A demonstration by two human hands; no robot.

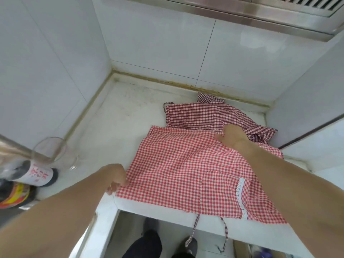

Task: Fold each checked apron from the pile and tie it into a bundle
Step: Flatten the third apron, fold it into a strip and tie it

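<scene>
Two hands worked my red checked apron (178, 170) on the counter (119, 116): left hand (116, 180) pinched its near-left edge, right hand (232, 136) gripped its far edge. Behind it lay the darker apron pile (208, 114); left of it, a glass (50, 151) and bottles (35, 174).

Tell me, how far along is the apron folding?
Early on. No tied bundle shows anywhere. In hand: the red checked apron lies spread flat on the counter, its ties hanging over the front edge; the left hand pinches its near-left edge and the right hand holds its far edge. Left: folding and tying it, then the darker checked apron crumpled behind.
</scene>
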